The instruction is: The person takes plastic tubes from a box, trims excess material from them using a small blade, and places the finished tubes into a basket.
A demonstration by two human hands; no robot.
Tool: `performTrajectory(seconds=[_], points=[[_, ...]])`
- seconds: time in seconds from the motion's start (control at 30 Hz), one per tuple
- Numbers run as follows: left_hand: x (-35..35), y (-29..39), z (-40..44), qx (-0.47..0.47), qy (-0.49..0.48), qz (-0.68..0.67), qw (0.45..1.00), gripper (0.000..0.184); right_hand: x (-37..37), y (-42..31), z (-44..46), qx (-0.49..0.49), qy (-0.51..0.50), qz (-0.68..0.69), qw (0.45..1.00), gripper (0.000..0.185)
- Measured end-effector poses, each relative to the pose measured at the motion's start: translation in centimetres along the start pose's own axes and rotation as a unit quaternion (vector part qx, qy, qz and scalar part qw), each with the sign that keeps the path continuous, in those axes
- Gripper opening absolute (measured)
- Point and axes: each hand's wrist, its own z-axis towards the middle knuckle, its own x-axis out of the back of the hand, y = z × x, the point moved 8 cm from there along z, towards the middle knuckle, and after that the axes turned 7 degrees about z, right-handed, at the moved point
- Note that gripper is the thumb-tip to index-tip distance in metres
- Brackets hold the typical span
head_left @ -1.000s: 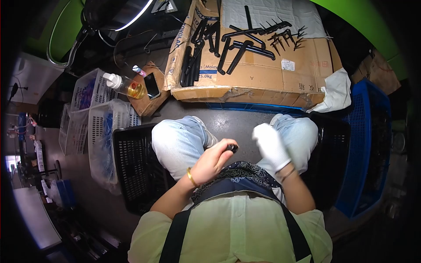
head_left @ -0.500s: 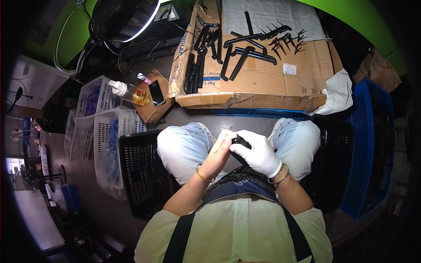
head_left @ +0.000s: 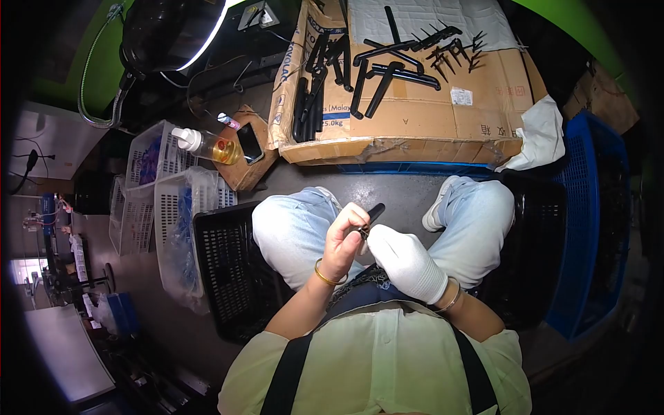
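My left hand [head_left: 344, 238], bare with a bangle at the wrist, is closed around a black plastic rod-like piece [head_left: 377, 211]. The piece's rounded end sticks out above the fingers, and its lower end is partly hidden by them. My right hand [head_left: 407, 263] wears a white knit glove. Its fingers are pinched together beside the lower end of that piece; whatever they grip is too small to name. Both hands are over my lap. Ahead on the cardboard [head_left: 429, 131] lie several similar black L-shaped pieces [head_left: 384, 90] and black branched pieces with thin spikes [head_left: 456, 55].
A pump bottle [head_left: 207, 144] and a phone [head_left: 250, 143] rest on a small wooden board to the left. Black crates [head_left: 225, 270] flank my legs, with a blue crate [head_left: 577, 228] farther right. White baskets [head_left: 166, 200] and a lamp [head_left: 166, 34] are at left.
My hands have moved slightly apart. The black piece, mostly covered before, now shows its end pointing up and right. My gloved fingers have shifted to its lower end. The view has shifted slightly.
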Motion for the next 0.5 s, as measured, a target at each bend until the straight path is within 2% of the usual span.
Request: performTrajectory(seconds=[0.1,0.23,0.33,0.4,0.43,0.47,0.5], points=[[0.3,0.3,0.3,-0.044,0.001,0.058,0.997,0.041,-0.1,0.0,0.0,0.008,-0.007,-0.002,1.0,0.011],[0.3,0.7,0.4,-0.049,0.005,0.083,0.995,0.038,-0.3,0.3,-0.1,-0.007,-0.03,0.0,1.0,0.012],[0.4,1.3,0.6,-0.07,0.012,0.116,0.991,0.037,-0.4,0.9,-0.1,-0.08,0.008,0.124,0.989,0.004],[0.6,1.7,0.5,-0.088,0.019,0.148,0.985,0.036,-0.6,1.1,-0.3,-0.085,0.009,0.142,0.986,0.005],[0.5,2.5,0.4,-0.131,0.012,0.149,0.98,0.036,-0.7,1.3,-0.3,-0.088,0.01,0.15,0.985,0.006],[0.3,3.4,0.1,-0.174,0.005,0.15,0.973,0.036,-1.1,4.4,-1.2,-0.069,0.076,0.149,0.984,0.01],[0.1,4.5,0.0,-0.216,-0.007,0.151,0.965,0.036,-1.3,6.8,-1.9,-0.182,0.069,0.247,0.949,0.014]])
